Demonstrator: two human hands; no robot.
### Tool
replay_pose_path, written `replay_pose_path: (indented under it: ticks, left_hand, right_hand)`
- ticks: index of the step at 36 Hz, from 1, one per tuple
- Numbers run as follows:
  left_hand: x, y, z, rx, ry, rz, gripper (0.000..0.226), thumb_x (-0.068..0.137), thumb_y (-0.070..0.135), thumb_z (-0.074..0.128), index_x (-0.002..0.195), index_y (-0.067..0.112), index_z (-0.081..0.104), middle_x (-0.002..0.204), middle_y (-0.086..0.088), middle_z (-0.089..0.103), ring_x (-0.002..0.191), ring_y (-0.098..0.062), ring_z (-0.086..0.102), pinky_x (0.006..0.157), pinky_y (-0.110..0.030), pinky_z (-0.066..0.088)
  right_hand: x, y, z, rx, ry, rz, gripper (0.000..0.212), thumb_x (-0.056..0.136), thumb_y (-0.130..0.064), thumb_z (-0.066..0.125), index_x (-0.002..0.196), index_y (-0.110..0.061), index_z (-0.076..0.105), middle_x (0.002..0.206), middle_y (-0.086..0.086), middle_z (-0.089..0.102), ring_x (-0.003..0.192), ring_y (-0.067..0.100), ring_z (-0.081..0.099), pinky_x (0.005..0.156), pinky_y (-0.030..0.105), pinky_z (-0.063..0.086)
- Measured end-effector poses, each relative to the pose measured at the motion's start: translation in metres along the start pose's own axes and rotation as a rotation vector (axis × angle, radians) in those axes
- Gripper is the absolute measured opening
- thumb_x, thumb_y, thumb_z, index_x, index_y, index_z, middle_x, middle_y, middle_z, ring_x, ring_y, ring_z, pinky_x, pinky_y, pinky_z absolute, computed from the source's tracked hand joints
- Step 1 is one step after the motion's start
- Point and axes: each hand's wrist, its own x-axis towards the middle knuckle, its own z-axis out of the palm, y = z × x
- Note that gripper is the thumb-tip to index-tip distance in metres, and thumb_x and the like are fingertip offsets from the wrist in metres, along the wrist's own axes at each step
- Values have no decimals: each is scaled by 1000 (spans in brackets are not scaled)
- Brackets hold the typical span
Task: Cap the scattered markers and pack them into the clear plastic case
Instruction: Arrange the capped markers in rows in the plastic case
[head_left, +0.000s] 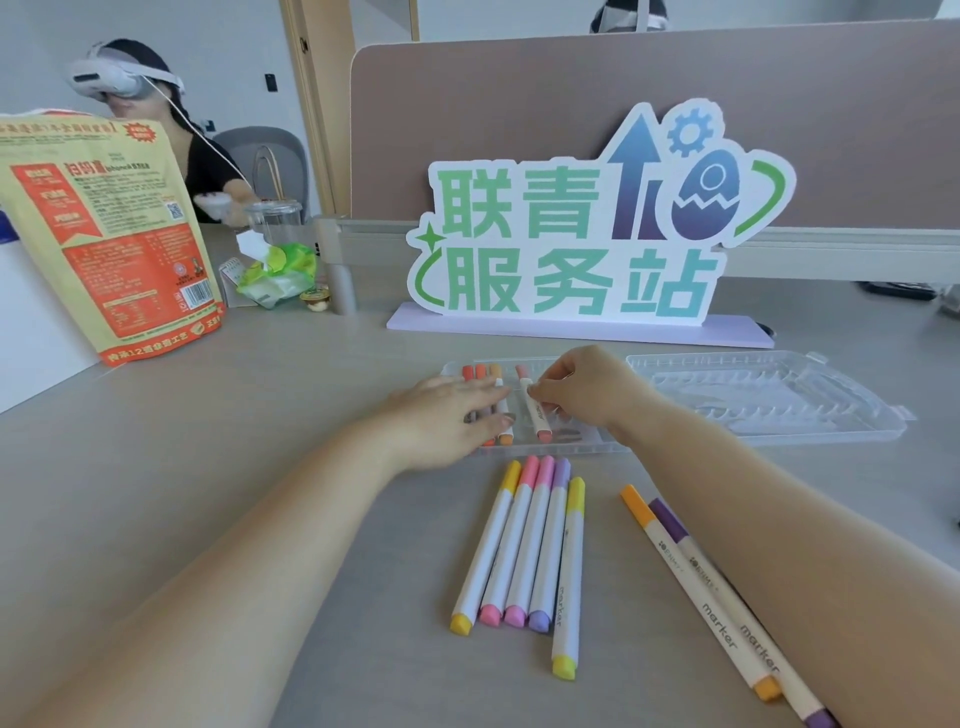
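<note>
Nearby, sign (571, 234) behind open case (769, 402).

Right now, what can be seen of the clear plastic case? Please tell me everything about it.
The clear plastic case is transparent and ribbed with slots. It lies open and flat on the grey table, its lid half to the right with no markers in it. The left half holds three red and orange markers side by side. The left hand rests flat on them; the right hand pinches a pink marker inside that half.
</note>
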Motion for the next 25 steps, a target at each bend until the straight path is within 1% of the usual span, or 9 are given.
replay_pose_path:
  ticks: [4,7,11,13,17,19,21,23,25]
  left_hand:
    - [-1,1,-2,6,6,-2,52,96,55,33,145,39,29,153,24,20,144,-9,15,116,-40,19]
    - [0,0,-2,1,2,6,52,95,56,34,145,40,30,153,25,20,144,-10,15,116,-40,18]
    - [1,-1,-2,-5,8,-4,52,93,58,39,143,44,32,152,27,20,143,-10,14,116,-39,18]
    - [1,-5,-1,-59,32,-10,54,89,60,44,140,46,35,152,24,24,142,-10,16,115,-39,20]
    - [3,-10,4,-104,69,-47,57,85,63,47,138,47,36,149,9,34,138,-16,28,110,-39,31]
    - [3,-9,5,-100,80,-48,52,88,59,46,138,45,37,148,7,37,136,-18,31,108,-37,33]
    - [3,-9,5,-140,82,-23,41,93,50,44,134,40,45,143,5,43,132,-18,35,106,-35,34]
    - [3,-10,4,-165,80,6,35,96,42,43,129,34,52,137,2,49,127,-18,39,104,-34,36]
    - [4,-12,5,-181,78,22,37,95,39,47,131,35,51,139,3,48,128,-18,39,107,-35,34]
  right_hand:
    - [-2,-1,0,-18,-14,-6,26,86,-33,64,87,-8,70,91,11,71,89,28,66,80,36,52]
    - [-4,-3,-1,-24,-29,-9,24,83,-36,69,87,-13,66,92,9,70,89,25,65,79,35,52]
    - [-4,-4,0,-1,-24,2,21,81,-33,71,88,-14,66,92,7,69,88,24,64,79,36,52]
    - [-3,-4,0,11,-16,9,20,82,-31,71,89,-14,65,89,5,67,87,23,63,76,33,51]
    - [-3,-4,4,38,19,14,21,82,-31,70,94,-15,64,89,1,65,85,20,60,64,26,44]
    - [-4,-4,4,39,31,8,24,84,-33,68,100,-17,63,86,-2,63,84,18,60,57,23,40]
    - [-5,-4,5,30,33,-8,26,85,-36,66,104,-18,62,80,-5,59,77,14,58,53,22,38]
    - [-5,-4,6,21,34,-24,28,86,-38,65,107,-20,60,75,-7,56,68,10,54,52,22,39]
    - [-3,-3,7,23,41,-37,29,87,-40,64,109,-22,60,75,-8,57,65,8,54,54,22,42]
